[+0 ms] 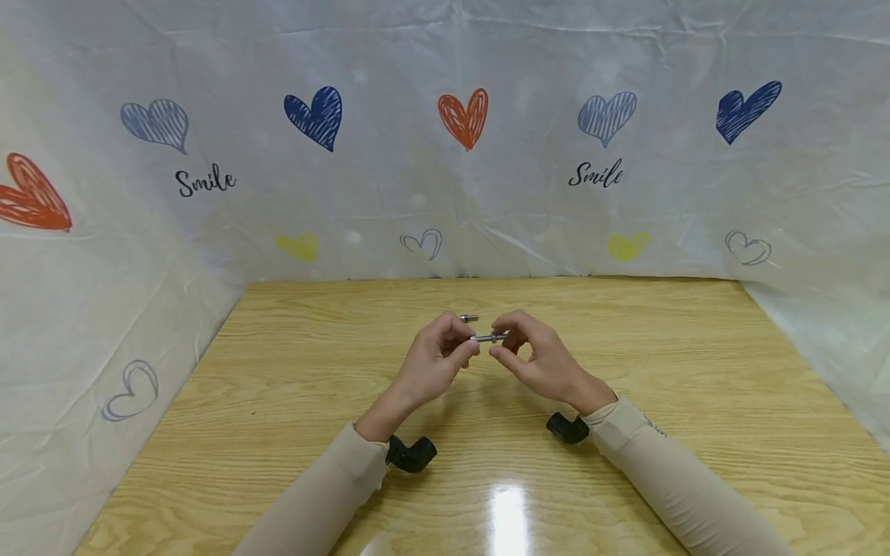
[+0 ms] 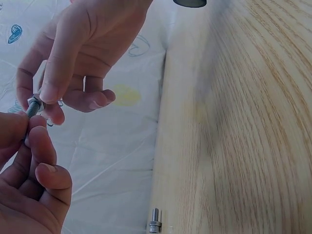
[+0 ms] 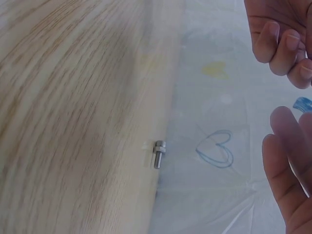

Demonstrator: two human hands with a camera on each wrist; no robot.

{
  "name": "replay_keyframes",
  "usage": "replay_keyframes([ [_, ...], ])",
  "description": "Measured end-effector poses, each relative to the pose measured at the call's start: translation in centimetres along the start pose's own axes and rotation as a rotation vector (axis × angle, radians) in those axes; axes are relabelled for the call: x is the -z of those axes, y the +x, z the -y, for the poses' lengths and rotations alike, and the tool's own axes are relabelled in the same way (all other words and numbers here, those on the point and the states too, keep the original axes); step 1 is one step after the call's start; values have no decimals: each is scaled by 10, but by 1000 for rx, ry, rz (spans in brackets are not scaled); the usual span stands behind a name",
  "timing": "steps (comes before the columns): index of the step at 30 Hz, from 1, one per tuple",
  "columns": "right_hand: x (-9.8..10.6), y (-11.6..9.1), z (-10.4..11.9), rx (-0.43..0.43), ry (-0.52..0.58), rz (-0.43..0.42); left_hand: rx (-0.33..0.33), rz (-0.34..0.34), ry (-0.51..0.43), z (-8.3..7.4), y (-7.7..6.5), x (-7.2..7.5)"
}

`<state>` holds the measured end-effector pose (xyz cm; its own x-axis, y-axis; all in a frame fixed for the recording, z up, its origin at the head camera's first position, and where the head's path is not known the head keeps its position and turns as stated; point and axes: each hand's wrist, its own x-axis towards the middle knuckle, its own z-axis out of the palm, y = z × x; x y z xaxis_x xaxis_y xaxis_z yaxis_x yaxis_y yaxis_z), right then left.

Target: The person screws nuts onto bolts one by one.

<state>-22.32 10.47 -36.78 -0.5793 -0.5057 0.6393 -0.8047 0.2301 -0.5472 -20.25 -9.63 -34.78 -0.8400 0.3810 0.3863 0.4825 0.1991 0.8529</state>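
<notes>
A metal bolt (image 1: 483,338) lies roughly level between the two hands, above the table. My left hand (image 1: 433,357) pinches one end of it with thumb and fingertips. A hex nut (image 2: 35,101) sits around the threaded shank. On the other side, my right hand (image 1: 545,361) has its thumb and index finger at the nut, one on either side of it; the other fingers are spread loosely. In the right wrist view, the held bolt is out of sight and only parts of both hands show.
A second bolt with a nut on it (image 1: 470,317) lies on the wooden table (image 1: 313,401), just beyond the hands. White sheeting (image 1: 389,177) printed with hearts stands along the table's back and sides. Black wrist mounts (image 1: 412,454) hang below both sleeves.
</notes>
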Motion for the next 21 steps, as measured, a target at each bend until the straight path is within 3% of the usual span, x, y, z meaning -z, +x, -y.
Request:
replay_keyframes([
  [3,1,1,2,33,-6,-9,5,4,-2,-1,0,0],
  [12,-9,-6,-33,28,-10,2,21,5,-10,-1,0,0],
  [21,-7,-6,-37,52,-37,-4,19,27,-24,-1,0,-1],
])
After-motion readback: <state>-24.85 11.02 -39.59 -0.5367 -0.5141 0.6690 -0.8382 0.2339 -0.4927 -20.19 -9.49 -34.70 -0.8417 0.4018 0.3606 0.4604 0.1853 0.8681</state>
